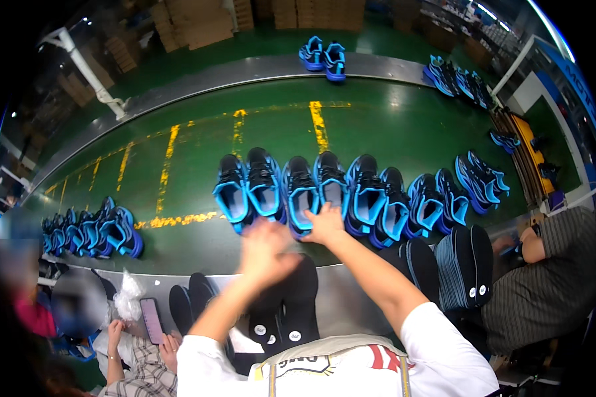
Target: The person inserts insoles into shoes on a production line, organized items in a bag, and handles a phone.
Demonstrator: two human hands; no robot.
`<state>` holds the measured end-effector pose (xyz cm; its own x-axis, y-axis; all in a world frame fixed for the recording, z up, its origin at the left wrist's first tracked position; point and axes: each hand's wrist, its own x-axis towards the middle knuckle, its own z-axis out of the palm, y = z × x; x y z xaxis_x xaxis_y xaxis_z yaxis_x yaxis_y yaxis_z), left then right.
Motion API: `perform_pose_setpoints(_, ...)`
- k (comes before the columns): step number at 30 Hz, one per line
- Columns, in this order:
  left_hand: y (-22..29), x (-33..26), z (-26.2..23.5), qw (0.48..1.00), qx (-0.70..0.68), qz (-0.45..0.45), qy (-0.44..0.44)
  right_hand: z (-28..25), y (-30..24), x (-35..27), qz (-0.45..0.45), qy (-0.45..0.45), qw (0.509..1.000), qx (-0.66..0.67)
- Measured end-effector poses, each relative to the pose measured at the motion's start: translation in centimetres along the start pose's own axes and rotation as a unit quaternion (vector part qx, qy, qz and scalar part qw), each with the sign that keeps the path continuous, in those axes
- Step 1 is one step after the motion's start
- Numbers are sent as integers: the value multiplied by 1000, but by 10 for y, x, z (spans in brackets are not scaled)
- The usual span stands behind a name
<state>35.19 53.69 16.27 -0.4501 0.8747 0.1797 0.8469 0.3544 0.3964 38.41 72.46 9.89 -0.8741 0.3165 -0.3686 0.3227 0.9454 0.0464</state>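
Note:
Black-and-blue sneakers stand in a row in front of me, toes pointing away. My right hand (326, 223) reaches to the heels of two middle sneakers, a left one (300, 192) and a right one (331, 177). Its fingers are spread at the heel collars. My left hand (268, 250) is smeared by motion, just below the heels of the leftmost pair (247, 188); whether it holds anything does not show. Under my left forearm lie black insoles (300, 291) with round white stickers, partly covered by the arm.
Stacked insoles (453, 264) lie to the right, beside a person in a striped shirt (543, 284). More sneakers (89, 231) stand at the left on the green surface (198, 132), a pair (323, 59) on the far metal ledge. A person at lower left holds a phone (151, 321).

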Motion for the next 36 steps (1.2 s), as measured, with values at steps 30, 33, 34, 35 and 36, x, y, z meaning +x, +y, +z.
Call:
perform_pose_setpoints(30, -2, 158, 121, 961, 23, -53, 269, 52, 155, -258, 99, 95, 962, 237)
perform_pose_setpoints(33, -6, 173, 118, 965, -98, -91, 225, 83, 138, -283, 159, 69, 946, 275)
perform_pose_setpoints(34, -8, 176, 116, 963, -96, -137, 211, 84, 138, -284, 166, 83, 940, 287)
perform_pose_setpoints(35, -19, 179, 118, 940, -168, -185, 232, 81, 142, -287, 153, 104, 928, 324)
perform_pose_setpoints(36, -32, 182, 119, 909, -238, -229, 253, 68, 145, -290, 140, 124, 914, 361)
